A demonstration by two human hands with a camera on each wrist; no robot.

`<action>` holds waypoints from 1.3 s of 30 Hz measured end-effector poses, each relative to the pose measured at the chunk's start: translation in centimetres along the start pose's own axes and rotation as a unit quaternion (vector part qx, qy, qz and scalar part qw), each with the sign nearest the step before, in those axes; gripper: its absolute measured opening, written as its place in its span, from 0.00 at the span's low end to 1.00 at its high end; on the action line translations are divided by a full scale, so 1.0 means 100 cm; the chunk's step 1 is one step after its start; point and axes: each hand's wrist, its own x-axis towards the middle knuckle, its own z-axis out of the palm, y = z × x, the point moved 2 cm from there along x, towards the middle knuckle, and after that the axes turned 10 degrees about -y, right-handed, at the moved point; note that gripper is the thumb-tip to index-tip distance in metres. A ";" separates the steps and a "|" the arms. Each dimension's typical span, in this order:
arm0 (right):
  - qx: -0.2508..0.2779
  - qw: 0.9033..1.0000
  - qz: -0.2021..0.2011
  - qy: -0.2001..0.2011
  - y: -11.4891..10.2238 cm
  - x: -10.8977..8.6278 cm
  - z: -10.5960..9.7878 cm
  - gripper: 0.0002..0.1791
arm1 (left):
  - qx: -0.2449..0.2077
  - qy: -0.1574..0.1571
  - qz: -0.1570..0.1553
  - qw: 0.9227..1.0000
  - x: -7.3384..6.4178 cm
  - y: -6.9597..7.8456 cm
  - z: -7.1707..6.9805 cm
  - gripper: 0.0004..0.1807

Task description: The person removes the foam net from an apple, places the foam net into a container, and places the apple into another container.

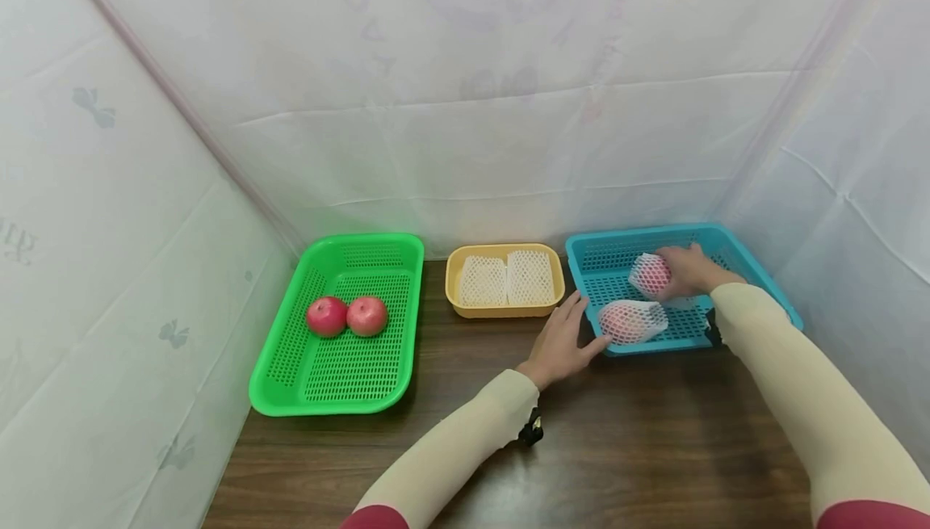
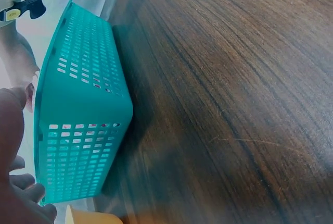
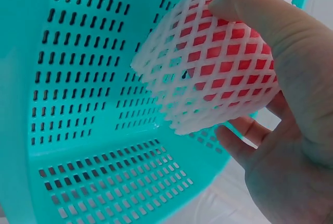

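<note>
My right hand [image 1: 686,270] grips a red apple in a white foam net [image 1: 650,274] inside the blue basket [image 1: 751,266]. In the right wrist view the thumb lies over the netted apple [image 3: 229,62] and other fingers curl beneath; the net's loose end sticks out past the fruit. A second netted apple [image 1: 630,321] lies near the basket's front left corner. At that corner is my left hand [image 1: 559,343], its fingers spread and relaxed, fingertips right at the rim. The left wrist view shows its fingers [image 2: 26,187] beside the basket's outer wall [image 2: 78,109].
A green basket [image 1: 312,396] with two bare red apples [image 1: 366,316] stands at the left. Between the baskets, a small yellow tray [image 1: 501,312] holds white foam nets [image 1: 530,277] in two stacks. White cloth walls [image 1: 465,141] enclose the wooden table [image 1: 596,448] at the back and sides.
</note>
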 end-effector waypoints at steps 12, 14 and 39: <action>-0.025 0.999 -0.034 0.024 -0.002 -0.006 -0.012 0.42 | -0.023 0.032 0.018 0.999 -0.005 -0.005 -0.006 0.42; -0.014 0.999 -0.032 0.019 -0.003 -0.007 -0.013 0.43 | -0.030 0.036 0.016 0.999 -0.006 -0.007 -0.007 0.42; 0.022 0.997 -0.068 0.028 -0.029 -0.018 -0.018 0.47 | -0.105 0.079 0.035 0.991 -0.021 -0.034 -0.023 0.42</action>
